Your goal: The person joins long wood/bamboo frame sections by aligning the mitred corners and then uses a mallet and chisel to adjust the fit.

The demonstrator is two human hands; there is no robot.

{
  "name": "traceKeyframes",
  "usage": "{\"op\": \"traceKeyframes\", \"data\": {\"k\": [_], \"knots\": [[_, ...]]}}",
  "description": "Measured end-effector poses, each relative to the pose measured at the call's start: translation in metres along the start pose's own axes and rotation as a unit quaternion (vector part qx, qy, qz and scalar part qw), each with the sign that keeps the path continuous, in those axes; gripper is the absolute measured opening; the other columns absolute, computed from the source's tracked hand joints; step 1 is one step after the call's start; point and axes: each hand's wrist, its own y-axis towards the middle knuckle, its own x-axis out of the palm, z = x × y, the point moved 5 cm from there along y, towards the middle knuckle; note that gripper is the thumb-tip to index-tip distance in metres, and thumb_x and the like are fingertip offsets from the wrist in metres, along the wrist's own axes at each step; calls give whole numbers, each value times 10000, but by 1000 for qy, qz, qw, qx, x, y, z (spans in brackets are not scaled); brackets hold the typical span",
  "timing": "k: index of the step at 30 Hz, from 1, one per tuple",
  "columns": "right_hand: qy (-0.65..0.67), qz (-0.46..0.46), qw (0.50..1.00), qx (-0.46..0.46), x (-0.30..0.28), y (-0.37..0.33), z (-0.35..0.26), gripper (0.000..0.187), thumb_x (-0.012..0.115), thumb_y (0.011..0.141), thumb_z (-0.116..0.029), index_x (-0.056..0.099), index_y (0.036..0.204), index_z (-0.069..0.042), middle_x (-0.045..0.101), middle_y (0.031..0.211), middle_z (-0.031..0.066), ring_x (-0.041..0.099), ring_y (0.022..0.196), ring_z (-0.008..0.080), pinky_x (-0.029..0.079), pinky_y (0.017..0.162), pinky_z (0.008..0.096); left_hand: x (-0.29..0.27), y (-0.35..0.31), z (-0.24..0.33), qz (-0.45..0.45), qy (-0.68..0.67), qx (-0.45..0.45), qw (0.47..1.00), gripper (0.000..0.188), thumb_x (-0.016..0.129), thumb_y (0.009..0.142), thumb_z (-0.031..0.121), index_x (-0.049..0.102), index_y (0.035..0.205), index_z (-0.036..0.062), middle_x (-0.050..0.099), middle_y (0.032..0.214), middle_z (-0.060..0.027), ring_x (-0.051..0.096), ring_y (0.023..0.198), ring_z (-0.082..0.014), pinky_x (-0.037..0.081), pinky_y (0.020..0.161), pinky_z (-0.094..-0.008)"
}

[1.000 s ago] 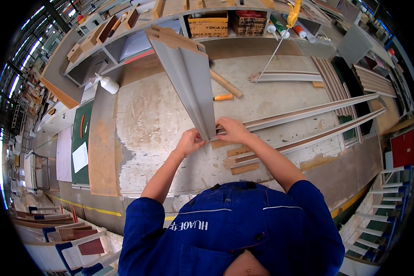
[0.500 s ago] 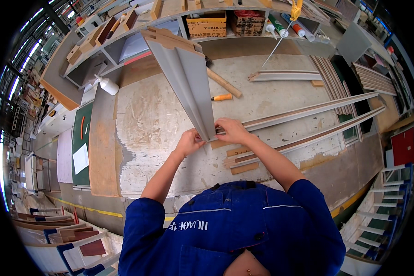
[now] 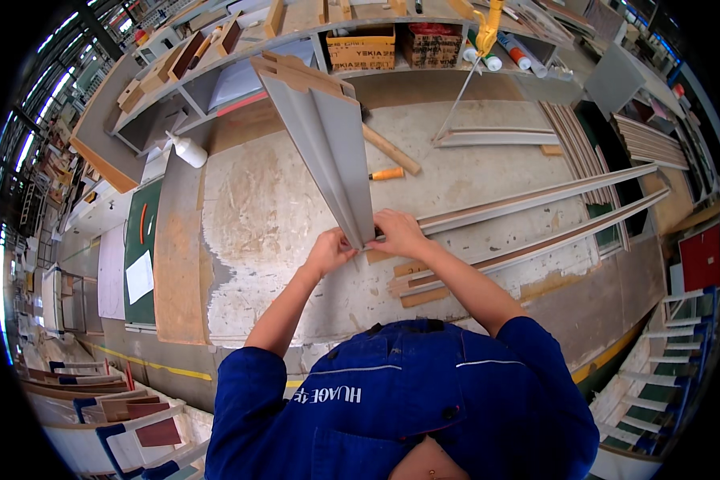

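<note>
A grey moulded frame profile (image 3: 332, 152) stands upright on the worktable, its bare wood-coloured end at the top. At its foot it meets the end of a long grey strip (image 3: 536, 198) that lies off to the right. My left hand (image 3: 330, 252) is closed on the left side of that foot, thumb and fingers pinched at the corner. From the right, my right hand (image 3: 400, 232) grips the same joint with bent fingers. The fingertips of both hands nearly meet there. A wooden block (image 3: 378, 256) shows beneath the joint.
A second long strip (image 3: 536, 246) lies nearer me on wooden blocks. Beyond the profile are a wooden-handled hammer (image 3: 392, 149) and an orange-handled tool (image 3: 387, 174). A yellow tool with a thin rod (image 3: 490, 28) hangs at the back. A white bottle (image 3: 188, 150) stands left.
My right hand has shifted slightly, its thumb lower at the foot of the profile. The yellow hanging tool has swung to the left. The profile stays upright.
</note>
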Motion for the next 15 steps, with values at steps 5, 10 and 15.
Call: {"op": "traceKeyframes", "data": {"k": [5, 10, 15], "knots": [[-10, -10, 1000, -5, 1, -1, 2, 349, 736, 714, -337, 640, 952, -100, 641, 950, 31, 581, 1012, 209, 494, 773, 368, 0, -2, 0, -6, -35, -12, 999, 242, 728, 680, 67, 670, 902, -11, 660, 853, -155, 670, 757, -270, 544, 700, -332], [-34, -15, 999, -16, -2, -3, 5, 353, 737, 714, -338, 644, 963, -106, 645, 948, 21, 575, 1026, 201, 494, 776, 365, 2, 1, 4, -10, -26, -6, 1000, 245, 723, 685, 59, 671, 914, -10, 660, 856, -150, 675, 764, -260, 550, 707, -327], [-12, -15, 1000, -2, -3, 1, 5, 368, 747, 703, -325, 638, 980, -110, 636, 951, 22, 575, 1020, 205, 488, 786, 369, -1, 0, 0, -4, -33, -13, 999, 248, 725, 677, 58, 669, 910, -5, 657, 850, -148, 677, 771, -255, 553, 703, -334]]}}
